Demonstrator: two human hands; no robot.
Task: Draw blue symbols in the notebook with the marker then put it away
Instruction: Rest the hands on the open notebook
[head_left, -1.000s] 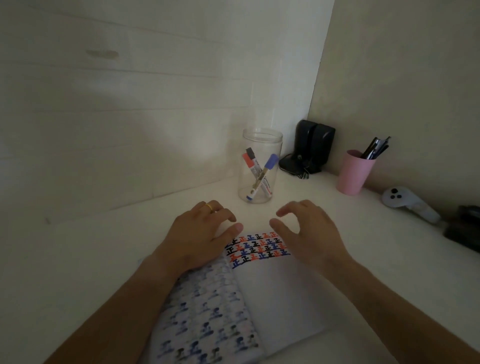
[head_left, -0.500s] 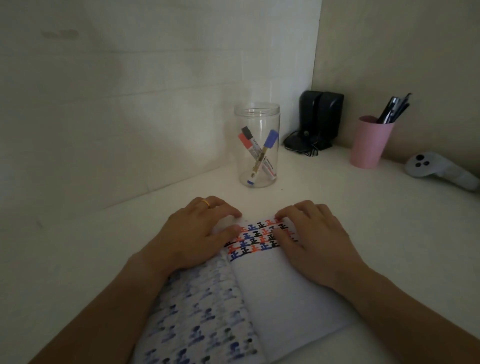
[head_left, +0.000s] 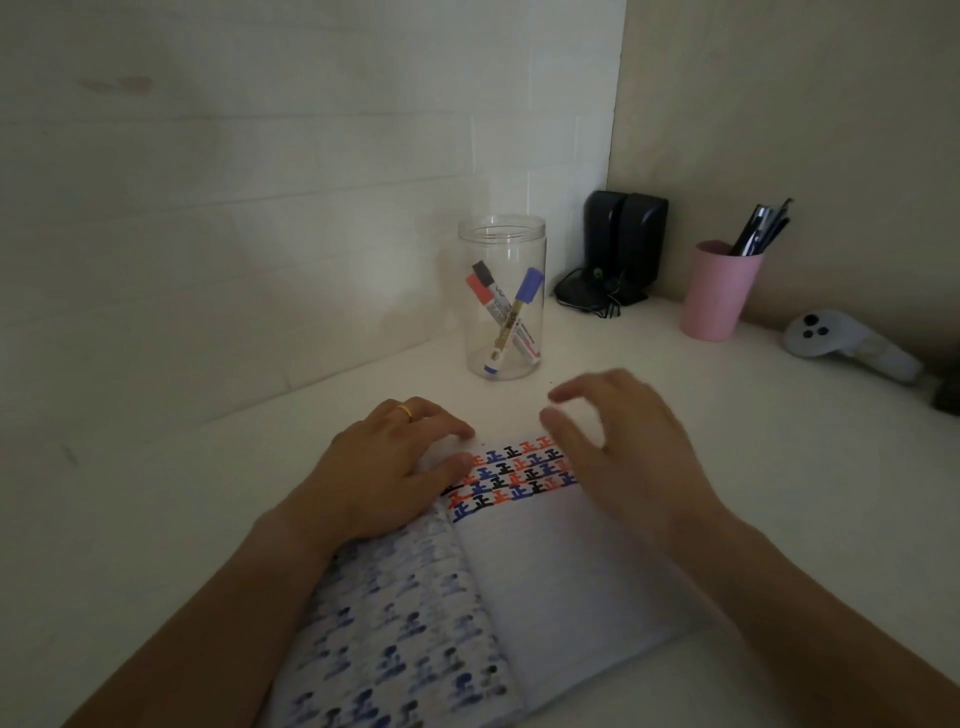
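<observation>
An open notebook (head_left: 566, 582) lies on the white desk in front of me. Its right page carries rows of red, blue and black symbols (head_left: 511, 475) at the top and is blank below. My left hand (head_left: 384, 473), with a gold ring, presses flat on the top of the left page. My right hand (head_left: 623, 441) hovers just above the right page's top corner, fingers curled and apart, holding nothing. A clear jar (head_left: 503, 296) stands behind the notebook. Inside it lean a blue-capped marker (head_left: 514, 317), a red-capped one (head_left: 480, 291) and a black-capped one (head_left: 484, 273).
A pink cup (head_left: 719, 291) of pens stands at the back right. Black speakers (head_left: 621, 244) with a cable fill the wall corner. A white controller (head_left: 841, 340) lies at the far right. The desk (head_left: 156, 499) meets walls on the left and behind.
My right hand has lifted off the right page and moved slightly toward the jar. My left hand stays pressed on the notebook.
</observation>
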